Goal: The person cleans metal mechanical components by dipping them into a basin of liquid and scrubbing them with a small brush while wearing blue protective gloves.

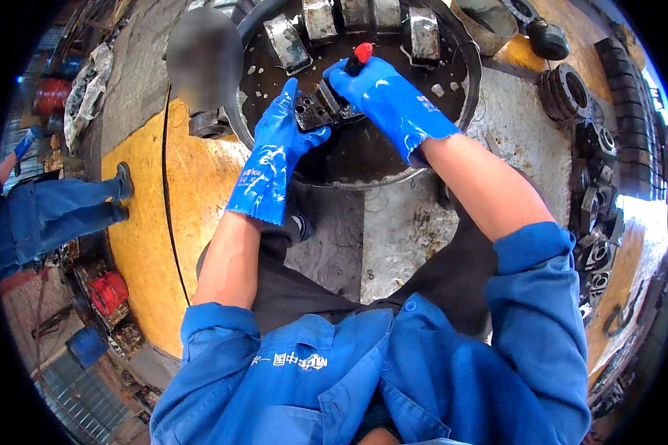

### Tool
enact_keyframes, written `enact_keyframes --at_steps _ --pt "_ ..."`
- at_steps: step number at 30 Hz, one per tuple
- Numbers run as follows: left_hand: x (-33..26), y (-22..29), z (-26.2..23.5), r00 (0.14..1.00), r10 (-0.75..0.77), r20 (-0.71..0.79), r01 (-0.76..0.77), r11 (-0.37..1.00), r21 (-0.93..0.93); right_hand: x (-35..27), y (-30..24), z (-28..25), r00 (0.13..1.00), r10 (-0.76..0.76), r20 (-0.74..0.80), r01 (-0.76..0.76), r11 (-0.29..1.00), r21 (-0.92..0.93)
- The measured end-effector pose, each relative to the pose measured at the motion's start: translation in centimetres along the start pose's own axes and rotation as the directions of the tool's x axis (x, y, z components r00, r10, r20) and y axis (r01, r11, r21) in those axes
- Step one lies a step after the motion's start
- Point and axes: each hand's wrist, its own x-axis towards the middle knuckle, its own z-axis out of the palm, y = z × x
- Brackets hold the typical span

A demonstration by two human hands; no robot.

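Head view: your left hand [274, 144], gloved blue, has its fingers wrapped round a dark metal block [315, 111] over the round basin [473, 81] at twelve o'clock. Your right hand [382, 93] pinches a red-handled tool [361, 53] against the block's one o'clock side. Grey metal parts [288, 43] line the basin's far rim. Another person's legs [59, 211] stand at nine o'clock.
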Motion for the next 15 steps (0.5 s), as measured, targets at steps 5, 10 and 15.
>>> enact_keyframes --at_steps 5,10,15 --pt "0.2 -0.2 0.2 0.998 0.034 -0.060 -0.031 0.998 0.049 -1.7 0.2 -0.1 0.999 0.018 0.027 -0.017 0.999 -0.031" --pt "1.2 -0.1 -1.3 1.000 0.020 0.015 -0.020 0.999 0.040 -1.9 1.1 0.2 0.996 0.028 0.085 -0.019 0.994 -0.108" --pt "0.6 -0.3 -0.6 0.998 0.010 0.063 -0.008 1.000 -0.026 -3.7 2.6 -0.2 0.992 -0.095 0.081 0.105 0.987 -0.121"
